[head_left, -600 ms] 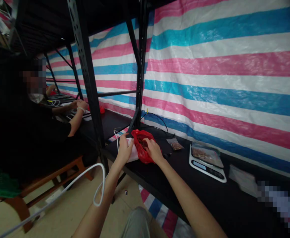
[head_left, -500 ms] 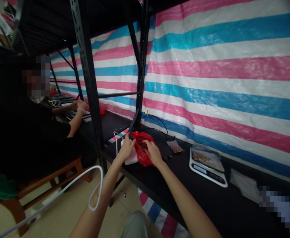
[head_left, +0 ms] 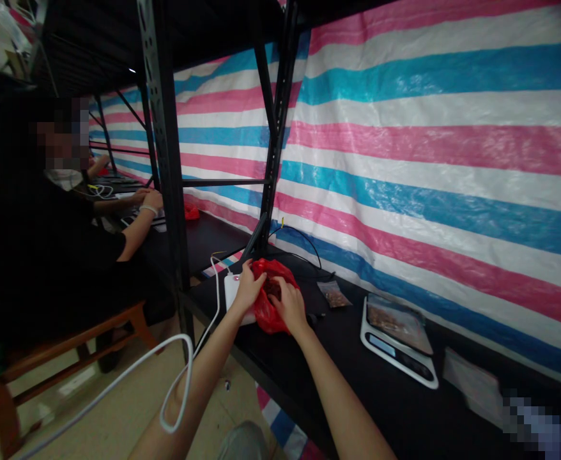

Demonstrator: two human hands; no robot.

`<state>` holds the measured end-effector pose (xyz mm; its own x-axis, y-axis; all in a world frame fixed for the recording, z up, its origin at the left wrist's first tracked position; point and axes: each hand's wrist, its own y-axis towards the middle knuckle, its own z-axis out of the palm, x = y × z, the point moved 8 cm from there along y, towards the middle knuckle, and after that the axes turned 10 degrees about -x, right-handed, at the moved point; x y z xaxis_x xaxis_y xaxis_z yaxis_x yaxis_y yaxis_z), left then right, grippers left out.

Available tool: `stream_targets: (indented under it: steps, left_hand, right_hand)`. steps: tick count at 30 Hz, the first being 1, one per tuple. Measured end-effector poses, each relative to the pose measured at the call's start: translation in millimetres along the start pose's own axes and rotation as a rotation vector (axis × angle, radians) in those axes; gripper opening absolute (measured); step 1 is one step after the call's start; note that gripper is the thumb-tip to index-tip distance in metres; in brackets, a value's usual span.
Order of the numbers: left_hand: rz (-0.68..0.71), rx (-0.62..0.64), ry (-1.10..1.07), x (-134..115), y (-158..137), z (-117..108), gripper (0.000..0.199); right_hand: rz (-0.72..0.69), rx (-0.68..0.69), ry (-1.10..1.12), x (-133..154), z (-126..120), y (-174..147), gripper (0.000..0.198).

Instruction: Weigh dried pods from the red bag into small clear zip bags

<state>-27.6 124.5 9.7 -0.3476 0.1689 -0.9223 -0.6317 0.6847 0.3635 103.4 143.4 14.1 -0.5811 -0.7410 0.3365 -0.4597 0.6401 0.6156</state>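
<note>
1. I see the right hand (head_left: 289,306) dipping its curled fingers into the mouth of the red bag (head_left: 267,316); the fingertips are partly hidden, so I can't tell whether they pinch anything.
2. The left hand (head_left: 249,291) lies against the bag's left rim, thumb bent over towards the opening; I can't tell if it grips the plastic.
3. The bag sits between both hands near the front edge of the black tabletop (head_left: 347,377). Its film is thin, glossy and crumpled, gathered around dark brown contents (head_left: 273,287) too small for me to name.
4. Just left of it, partly behind the left hand, is a smooth white box (head_left: 231,291) with rounded corners. A white cable (head_left: 218,294) rises from its end, and a loop of white cable hangs across my view of the left forearm.
5. To the right lie a clear pouch (head_left: 334,295) of brownish bits, then a flat white scale (head_left: 375,367) bearing a larger clear bag (head_left: 395,321), then a flat translucent packet (head_left: 475,383).
6. Shiny striped sheeting (head_left: 419,150) backs the table. A perforated black post (head_left: 164,128) stands at its left end, with a seated co-worker (head_left: 64,243) beyond.
</note>
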Motion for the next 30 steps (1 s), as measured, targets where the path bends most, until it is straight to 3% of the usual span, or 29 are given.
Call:
stream_targets:
  steps: [4,7,12,16,23,30]
  left_hand:
    - [-0.004,0.124,0.343,-2,5,6,0.044]
    - [0.046,0.159,0.593,-3,6,9,0.035]
    - [0.071,0.058,0.619,-8,6,1,0.034]
    - [0.043,-0.051,0.421,-8,9,-8,0.035]
    - [-0.042,-0.098,-0.263,13,20,-5,0.027]
    - [-0.140,-0.107,-0.490,22,25,-1,0.026]
  right_hand:
    - [-0.029,-0.002,-0.272,4,-13,3,0.031]
    - [-0.047,0.025,-0.355,7,-15,3,0.031]
    - [-0.055,0.030,-0.298,9,-14,2,0.034]
    - [-0.071,0.000,-0.227,10,-15,2,0.032]
    - [-0.111,-0.002,-0.134,16,-9,0,0.034]
    - [-0.035,-0.073,-0.030,6,-12,0,0.034]
